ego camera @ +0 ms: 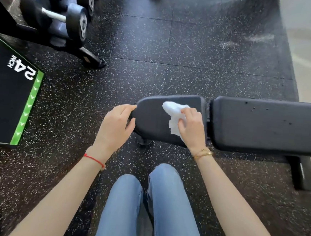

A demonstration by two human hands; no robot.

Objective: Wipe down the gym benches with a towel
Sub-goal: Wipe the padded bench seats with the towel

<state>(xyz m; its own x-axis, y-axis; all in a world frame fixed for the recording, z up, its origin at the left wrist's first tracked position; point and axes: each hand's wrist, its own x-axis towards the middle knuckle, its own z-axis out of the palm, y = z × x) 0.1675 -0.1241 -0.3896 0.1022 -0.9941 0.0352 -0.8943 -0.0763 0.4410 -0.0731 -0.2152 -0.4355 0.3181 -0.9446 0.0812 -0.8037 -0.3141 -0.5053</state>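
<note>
A black padded gym bench lies across the floor in front of my knees, with a small seat pad (151, 115) on the left and a long back pad (267, 124) on the right. My right hand (192, 128) grips a crumpled white towel (173, 112) and holds it down on the seat pad near the gap between the pads. My left hand (116, 126) curls its fingers round the seat pad's left end.
A dumbbell rack (65, 19) with several black dumbbells stands at the far left. A black and green plyo box (9, 95) marked 24 sits at the left. The bench's foot (298, 173) sticks out at the right. Speckled rubber flooring (175, 50) lies beyond the bench.
</note>
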